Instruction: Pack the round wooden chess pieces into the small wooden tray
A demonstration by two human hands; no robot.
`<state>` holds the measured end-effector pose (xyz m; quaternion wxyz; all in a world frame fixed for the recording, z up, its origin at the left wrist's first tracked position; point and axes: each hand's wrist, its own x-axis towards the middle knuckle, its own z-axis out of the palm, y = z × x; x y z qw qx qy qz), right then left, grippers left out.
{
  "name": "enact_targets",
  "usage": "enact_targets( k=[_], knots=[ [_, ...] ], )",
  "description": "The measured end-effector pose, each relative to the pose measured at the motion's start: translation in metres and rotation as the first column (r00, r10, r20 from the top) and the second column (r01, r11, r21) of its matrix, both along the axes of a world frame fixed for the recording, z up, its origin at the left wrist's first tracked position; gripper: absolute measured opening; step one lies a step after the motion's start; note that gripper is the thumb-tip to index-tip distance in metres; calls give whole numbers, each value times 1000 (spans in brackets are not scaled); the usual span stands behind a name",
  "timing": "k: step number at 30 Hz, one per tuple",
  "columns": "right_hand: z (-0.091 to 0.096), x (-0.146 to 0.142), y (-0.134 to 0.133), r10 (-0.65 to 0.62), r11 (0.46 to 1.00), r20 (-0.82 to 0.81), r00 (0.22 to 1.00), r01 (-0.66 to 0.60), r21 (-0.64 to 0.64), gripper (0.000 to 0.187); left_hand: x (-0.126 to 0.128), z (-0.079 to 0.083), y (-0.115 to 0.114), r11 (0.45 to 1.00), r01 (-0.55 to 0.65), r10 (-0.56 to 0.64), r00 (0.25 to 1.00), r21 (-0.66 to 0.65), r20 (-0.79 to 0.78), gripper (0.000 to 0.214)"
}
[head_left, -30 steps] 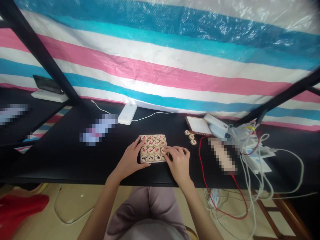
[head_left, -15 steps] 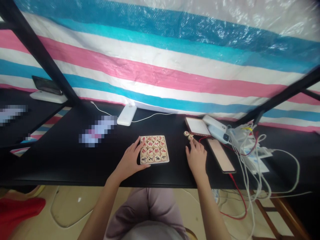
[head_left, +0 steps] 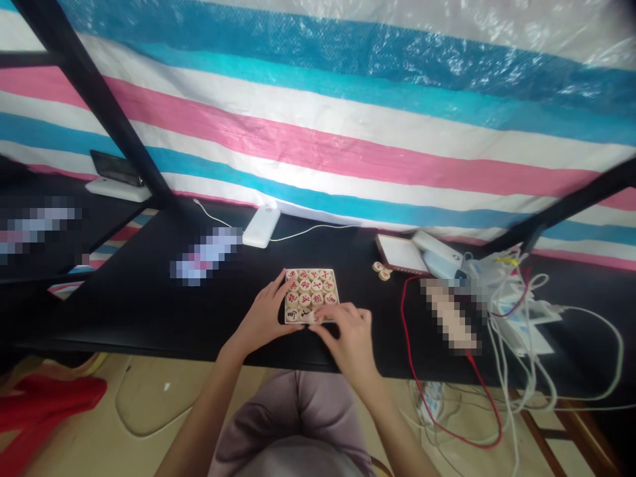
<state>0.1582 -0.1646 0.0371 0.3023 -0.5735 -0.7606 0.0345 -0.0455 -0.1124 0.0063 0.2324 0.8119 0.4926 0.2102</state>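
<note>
Round pieces (head_left: pixel 305 285) in white box (head_left: pixel 336 285): bore red Chinese characters, black in its near row. Loose pieces (head_left: pixel 384 274), right of box: carried red marks. Exact readings were too small.

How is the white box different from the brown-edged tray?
The white box holds rows of round pieces; the brown-edged tray shows just its white inside. The white box sits nearly straight along the table edge, but the brown-edged tray is turned at an angle. The left hand holds the white box; no hand touches the brown-edged tray. Both are on the black table.
</note>
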Motion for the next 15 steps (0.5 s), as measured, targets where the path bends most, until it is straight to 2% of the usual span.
enact_targets(
  k=[3, 6, 9, 13, 15],
  knots=[
    [-1, -22, 7, 113, 991, 82, 990, -118, 56, 15, 0, -1, 0, 1000, 4, -4, 999, 8, 32, 95],
    [-7, -30, 16, 133, 987, 125, 983, -143, 72, 17, 0, -1, -1, 1000, 5, -6, 998, 6, 62, 99],
    [-12, -33, 16, 175, 980, 99, 980, -183, 79, 18, 0, -2, -2, 1000, -8, 7, 996, 12, 86, 100],
    [-13, -34, 6, 184, 978, 44, 982, -187, 92, 15, 0, 0, -3, 1000, -15, 16, 993, -9, 117, 105],
    [-11, -25, 5, 133, 988, 49, 990, -136, 76, 18, 0, 1, -3, 1000, -16, 18, 992, -14, 126, 108]
  ],
)
